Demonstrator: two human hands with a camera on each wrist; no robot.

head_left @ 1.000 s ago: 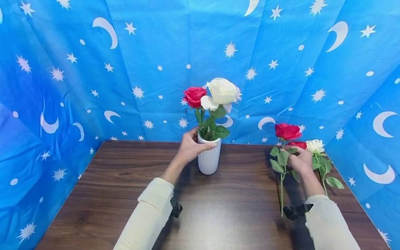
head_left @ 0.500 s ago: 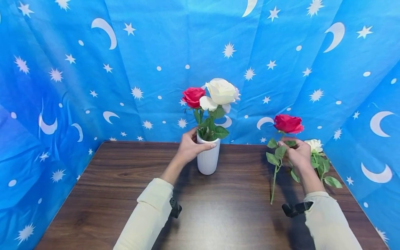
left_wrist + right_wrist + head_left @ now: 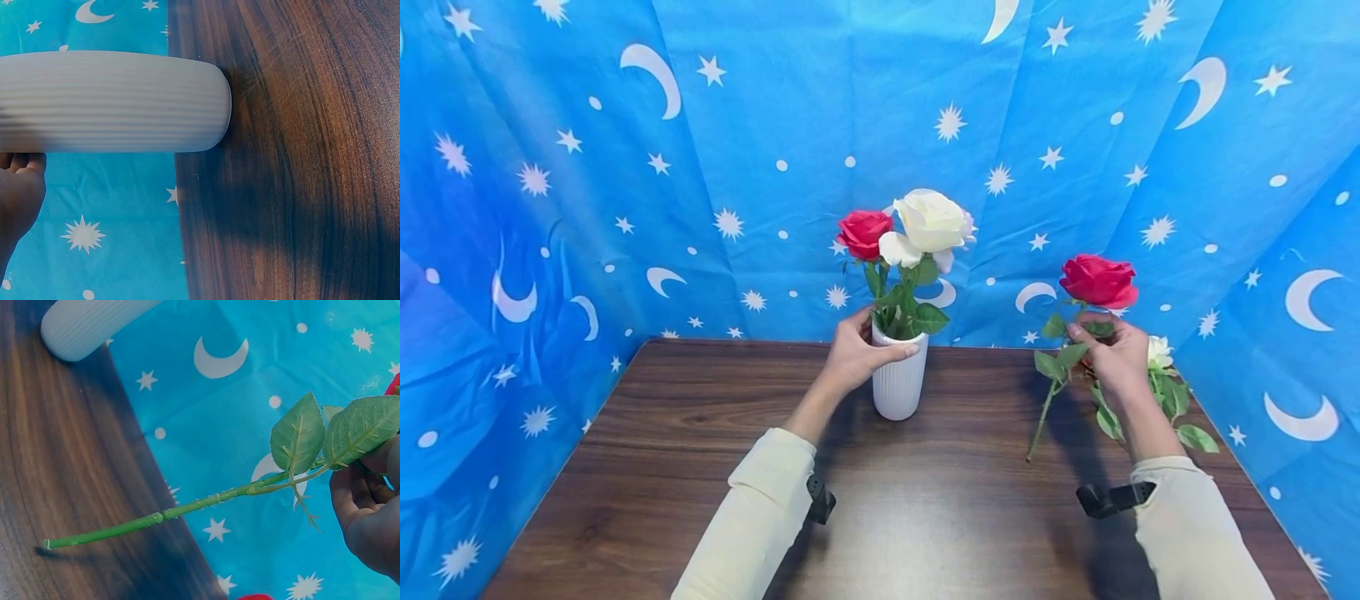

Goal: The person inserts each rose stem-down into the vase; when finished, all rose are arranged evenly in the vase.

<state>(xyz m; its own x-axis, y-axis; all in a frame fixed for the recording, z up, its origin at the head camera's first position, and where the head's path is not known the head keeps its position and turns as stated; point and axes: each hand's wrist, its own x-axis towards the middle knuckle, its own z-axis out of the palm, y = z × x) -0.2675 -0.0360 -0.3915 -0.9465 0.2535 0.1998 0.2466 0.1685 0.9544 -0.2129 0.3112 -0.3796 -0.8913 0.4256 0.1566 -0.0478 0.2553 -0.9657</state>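
Pinching a red rose (image 3: pixel 1099 281) high on its stem (image 3: pixel 125 528), just below the bloom: right hand (image 3: pixel 1120 358). Bloom up, stem slanting down to the near left. Your worry?

— Balance. Hold sits near the top, so the long lower stem could swing or twist between the fingers. Its tip is over the table (image 3: pixel 700 408); can't tell whether it touches.

— Left hand (image 3: pixel 853 354)?

— Curled round the white vase (image 3: pixel 901 387) near the rim, thumb across the near side. Vase upright, far middle of the table, well left of the held rose. If that grip slackens, a knock from the stem might topple it; big blooms probably make it top-heavy.

— What blocks the mouth?

— Second red rose (image 3: pixel 865 233) on the left, large white rose (image 3: pixel 931 221) on the right, paler bloom (image 3: pixel 968 227) half hidden behind. Leaves (image 3: pixel 931 317) overhang the right of the rim; the held rose's side twig (image 3: pixel 306 506) could catch there.

— Near the right wrist?

— White flower (image 3: pixel 1160 352) at the table's right, its foliage (image 3: pixel 1197 437) close by: possible snag. A bit of red (image 3: pixel 255 597), too cropped to name. Starry blue cloth (image 3: pixel 775 83) behind everything.
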